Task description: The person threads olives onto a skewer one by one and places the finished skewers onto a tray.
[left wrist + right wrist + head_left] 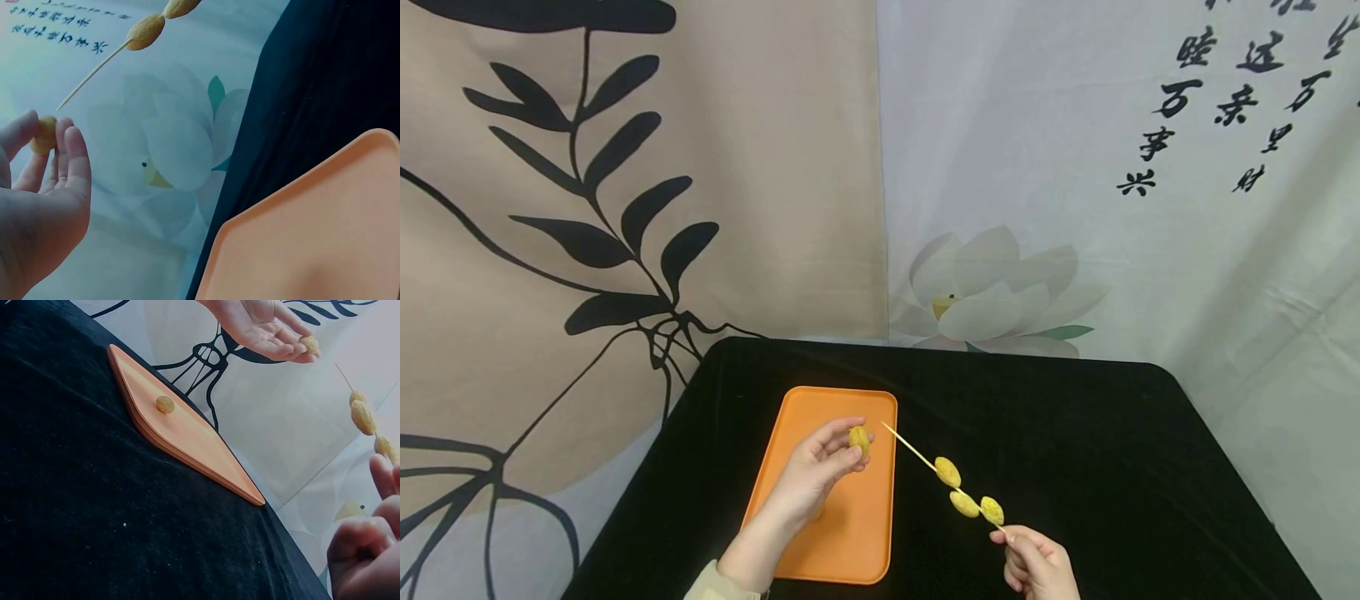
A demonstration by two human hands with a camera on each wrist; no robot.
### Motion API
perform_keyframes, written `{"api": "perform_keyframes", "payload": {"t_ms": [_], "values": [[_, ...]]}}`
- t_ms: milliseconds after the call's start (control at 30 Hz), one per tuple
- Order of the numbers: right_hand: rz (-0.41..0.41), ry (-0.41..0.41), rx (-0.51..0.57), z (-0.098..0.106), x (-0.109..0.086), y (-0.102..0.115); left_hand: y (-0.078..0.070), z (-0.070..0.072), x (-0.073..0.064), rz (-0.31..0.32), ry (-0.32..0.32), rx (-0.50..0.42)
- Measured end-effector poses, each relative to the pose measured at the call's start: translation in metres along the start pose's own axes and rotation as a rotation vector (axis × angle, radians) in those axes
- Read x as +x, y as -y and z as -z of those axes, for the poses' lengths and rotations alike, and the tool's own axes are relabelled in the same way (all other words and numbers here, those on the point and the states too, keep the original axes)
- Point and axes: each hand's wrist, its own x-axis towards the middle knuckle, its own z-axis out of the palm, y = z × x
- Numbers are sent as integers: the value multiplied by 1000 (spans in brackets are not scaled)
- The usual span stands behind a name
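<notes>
Between the thumb and fingertips of my left hand (808,479) is a small yellow oval piece with a rough surface (859,440). My right hand (1037,560) pinches the lower end of a thin wooden skewer (910,446), which slants up to the left. Three similar yellow pieces (964,503) are threaded on its lower half, while the pointed upper part is bare. The skewer's tip is close to the held piece, just right of it. Another yellow piece (165,404) lies on the orange tray (194,440); in the head view my left wrist mostly hides it.
The tray stands left of centre on a table with a black cloth (1112,467). Behind the table hangs a pale curtain (790,167) printed with dark leaves, a lotus and characters. Both hands are raised above table level.
</notes>
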Motion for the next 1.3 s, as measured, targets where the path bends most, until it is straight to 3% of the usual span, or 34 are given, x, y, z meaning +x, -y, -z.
{"api": "perform_keyframes", "payload": {"t_ms": [133,300,433,567,900,1300], "values": [[-47,-3,-25,-1,-1,2,-1,-3,-1,-27,-45,-22],[-53,5,-57,-3,-3,3,-2,-6,-1,-29,-143,-127],[-46,5,-73,-4,-4,5,-3,-8,-1,-37,-170,-209],[-64,-6,-86,-6,-5,9,-4,-8,-2,-52,-180,-236],[-16,25,-84,-7,-6,8,-4,-7,-1,-63,-159,-195],[-20,-12,-108,-9,-7,7,-8,-9,-5,-92,-162,-39]]}}
